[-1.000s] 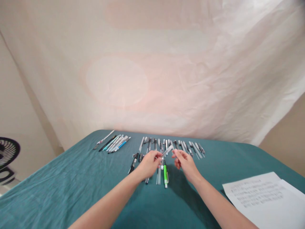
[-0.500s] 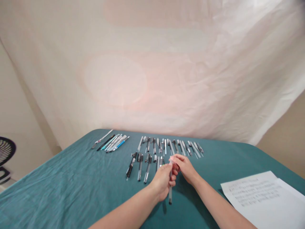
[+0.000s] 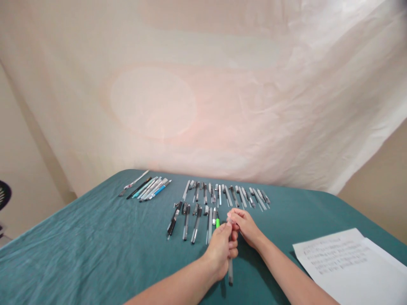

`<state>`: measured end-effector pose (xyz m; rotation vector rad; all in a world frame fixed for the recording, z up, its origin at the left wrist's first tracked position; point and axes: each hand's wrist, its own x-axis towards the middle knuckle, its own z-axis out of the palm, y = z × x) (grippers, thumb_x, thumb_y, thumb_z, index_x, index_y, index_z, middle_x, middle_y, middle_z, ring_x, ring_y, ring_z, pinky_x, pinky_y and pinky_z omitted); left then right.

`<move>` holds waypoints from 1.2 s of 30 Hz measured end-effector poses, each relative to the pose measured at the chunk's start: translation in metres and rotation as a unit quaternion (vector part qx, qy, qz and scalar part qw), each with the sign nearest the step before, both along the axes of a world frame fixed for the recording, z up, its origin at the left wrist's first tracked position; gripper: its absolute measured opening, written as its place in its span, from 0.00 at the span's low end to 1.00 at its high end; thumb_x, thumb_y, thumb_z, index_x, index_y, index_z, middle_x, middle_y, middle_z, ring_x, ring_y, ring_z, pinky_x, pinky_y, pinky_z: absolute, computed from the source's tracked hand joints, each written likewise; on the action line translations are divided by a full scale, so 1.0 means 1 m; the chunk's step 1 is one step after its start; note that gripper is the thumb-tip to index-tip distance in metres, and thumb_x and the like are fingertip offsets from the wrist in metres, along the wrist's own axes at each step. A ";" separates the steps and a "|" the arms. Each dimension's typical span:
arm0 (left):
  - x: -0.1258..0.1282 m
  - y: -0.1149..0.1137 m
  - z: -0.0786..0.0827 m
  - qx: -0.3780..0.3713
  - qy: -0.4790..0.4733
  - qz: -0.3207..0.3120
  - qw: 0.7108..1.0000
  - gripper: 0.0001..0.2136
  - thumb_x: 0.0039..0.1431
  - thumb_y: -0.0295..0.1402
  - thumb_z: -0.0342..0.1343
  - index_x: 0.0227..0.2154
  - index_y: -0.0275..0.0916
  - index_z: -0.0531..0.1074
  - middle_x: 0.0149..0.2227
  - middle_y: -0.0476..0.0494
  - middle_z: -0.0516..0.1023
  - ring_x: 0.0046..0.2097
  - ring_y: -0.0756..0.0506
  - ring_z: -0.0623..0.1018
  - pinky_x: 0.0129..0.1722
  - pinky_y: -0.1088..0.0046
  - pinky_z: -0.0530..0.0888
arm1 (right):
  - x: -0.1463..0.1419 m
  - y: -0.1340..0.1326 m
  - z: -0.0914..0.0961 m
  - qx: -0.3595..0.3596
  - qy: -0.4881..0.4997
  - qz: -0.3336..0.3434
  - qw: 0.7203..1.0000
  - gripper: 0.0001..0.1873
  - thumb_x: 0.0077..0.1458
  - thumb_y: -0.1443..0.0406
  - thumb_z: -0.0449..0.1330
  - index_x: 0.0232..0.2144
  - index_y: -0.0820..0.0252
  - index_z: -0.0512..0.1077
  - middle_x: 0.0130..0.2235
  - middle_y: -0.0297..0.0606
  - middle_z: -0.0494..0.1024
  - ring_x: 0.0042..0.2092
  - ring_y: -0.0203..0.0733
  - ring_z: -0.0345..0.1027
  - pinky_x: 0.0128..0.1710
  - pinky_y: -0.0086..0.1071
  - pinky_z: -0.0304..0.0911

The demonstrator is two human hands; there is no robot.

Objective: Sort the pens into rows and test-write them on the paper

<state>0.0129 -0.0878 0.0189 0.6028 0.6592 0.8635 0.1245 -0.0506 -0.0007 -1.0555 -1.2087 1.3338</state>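
My left hand (image 3: 220, 250) is wrapped round the barrel of a clear pen (image 3: 230, 273), whose dark end points down toward me. My right hand (image 3: 244, 225) is closed at the pen's upper end, fingertips pinched there and touching my left hand; the tip itself is hidden by the fingers. Just beyond my hands lies the front row of pens and caps, with a black pen (image 3: 173, 220), a clear pen with a dark end (image 3: 186, 223) and another like it (image 3: 196, 224). A bright green pen (image 3: 218, 222) shows partly behind my left hand.
Farther back, several clear and grey pens (image 3: 220, 195) lie in a row with their caps. A bunch of pens (image 3: 151, 188) rests at the back left. Written paper sheets (image 3: 359, 275) lie at the right on the green tablecloth (image 3: 95, 250). A fan (image 3: 4, 197) stands far left.
Both hands, still holding the pen, have come slightly nearer to me, and the pen has moved down with them. The green pen behind them now shows. The view has shifted slightly.
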 end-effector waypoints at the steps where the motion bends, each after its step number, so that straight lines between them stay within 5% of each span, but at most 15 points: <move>1: 0.000 0.000 0.000 0.000 0.003 -0.001 1.000 0.13 0.50 0.42 0.51 0.27 0.37 0.58 0.19 0.57 0.54 0.17 0.60 0.49 0.16 0.81 0.40 | 0.000 0.000 0.000 0.008 -0.001 -0.004 1.000 0.14 0.48 0.60 0.55 0.17 0.61 0.58 0.13 0.24 0.58 0.15 0.26 0.47 0.15 0.23 0.42; 6: -0.001 0.002 0.001 -0.010 0.049 -0.007 0.999 0.15 0.50 0.47 0.49 0.25 0.40 0.54 0.17 0.60 0.47 0.16 0.59 0.45 0.17 0.80 0.38 | 0.000 0.002 -0.001 0.021 -0.009 -0.017 1.000 0.15 0.47 0.61 0.56 0.15 0.61 0.59 0.13 0.24 0.58 0.16 0.26 0.47 0.17 0.24 0.42; 18: 0.000 -0.008 0.008 -0.019 0.069 -0.042 0.997 0.16 0.51 0.49 0.45 0.31 0.40 0.59 0.17 0.60 0.49 0.16 0.58 0.46 0.18 0.79 0.40 | 0.005 0.011 -0.001 -0.017 0.075 -0.072 0.994 0.15 0.45 0.56 0.57 0.20 0.62 0.66 0.16 0.26 0.60 0.17 0.27 0.49 0.16 0.23 0.46; 22: 0.003 -0.010 -0.003 -0.024 0.038 -0.027 0.999 0.13 0.52 0.43 0.47 0.30 0.35 0.62 0.19 0.56 0.56 0.18 0.58 0.54 0.18 0.79 0.45 | 0.012 0.017 -0.005 0.002 -0.065 -0.120 0.991 0.18 0.45 0.52 0.54 0.25 0.62 0.69 0.18 0.29 0.65 0.17 0.29 0.55 0.16 0.24 0.52; 26: 0.005 -0.010 -0.009 -0.023 0.023 0.005 0.999 0.09 0.53 0.34 0.47 0.33 0.33 0.65 0.21 0.52 0.60 0.21 0.55 0.61 0.20 0.79 0.51 | 0.015 0.021 -0.009 0.030 -0.239 -0.097 0.966 0.18 0.46 0.52 0.53 0.25 0.63 0.70 0.17 0.31 0.68 0.17 0.32 0.59 0.16 0.25 0.54; 36: 0.005 -0.010 -0.013 -0.008 -0.006 0.010 1.000 0.10 0.55 0.37 0.46 0.35 0.35 0.64 0.21 0.52 0.61 0.21 0.54 0.63 0.22 0.78 0.53 | 0.012 0.031 -0.016 0.084 -0.364 -0.135 0.918 0.16 0.45 0.55 0.56 0.26 0.62 0.75 0.25 0.40 0.76 0.27 0.41 0.67 0.28 0.31 0.58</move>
